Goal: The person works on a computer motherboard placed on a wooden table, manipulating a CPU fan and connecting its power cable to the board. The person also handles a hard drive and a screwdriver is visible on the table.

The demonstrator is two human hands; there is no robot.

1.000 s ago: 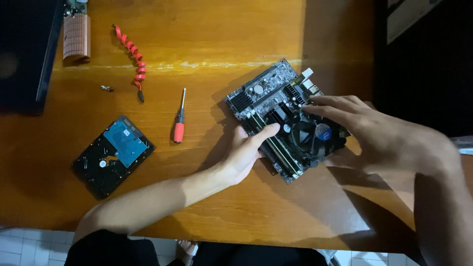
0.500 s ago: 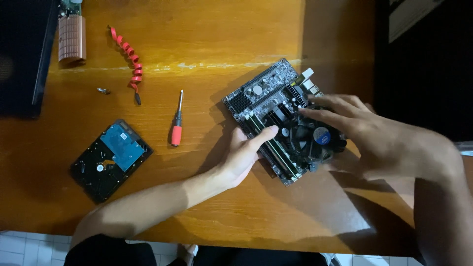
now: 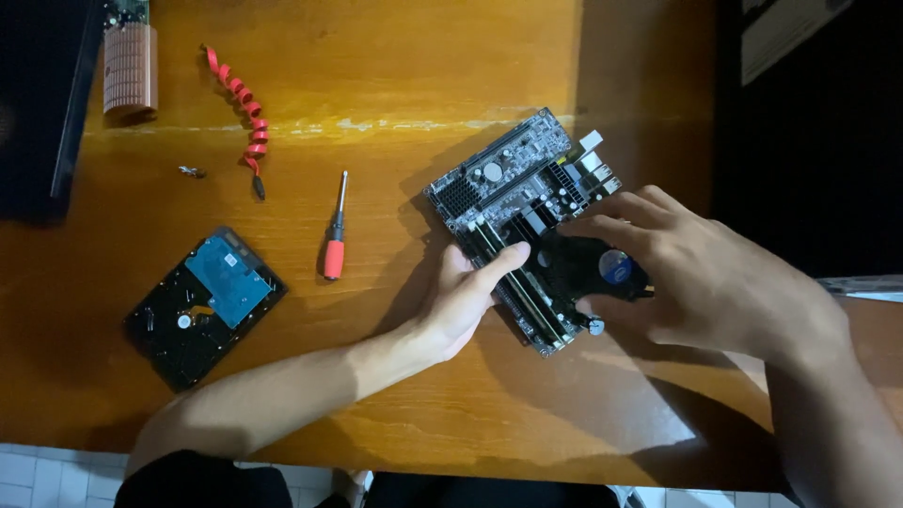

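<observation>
so we've got the dark green rectangular computer motherboard (image 3: 527, 226) lying tilted on the glossy orange-brown wooden table (image 3: 404, 85), sitting at about 2 o'clock from the middle of the view. our left hand (image 3: 461, 301) comes in from 7 o'clock and braces the board's near long edge, thumb stretched along the memory slots, fingers loose rather than clenched, so it's pressing, not really gripping. our right hand (image 3: 696, 273) comes from 4 o'clock and is spread over the round black cooler fan with the blue sticker (image 3: 602, 268), fingertips curled round its rim; can't tell how hard it's clamped. we'd guess the board is light and stiff but fragile, with lots of small parts and sharp solder points, so best held by the bare edges, never the chips, and the fan by its frame. over at 9 o'clock lies a black hard drive with a blue circuit board (image 3: 202, 306), then a red-handled screwdriver (image 3: 334, 235) between it and the board, and a red coiled cable (image 3: 240, 103) up at 11 o'clock. compared with a second ago almost nothing moved: the right fingers have crept a bit further over the fan, left hand stays put.
</observation>
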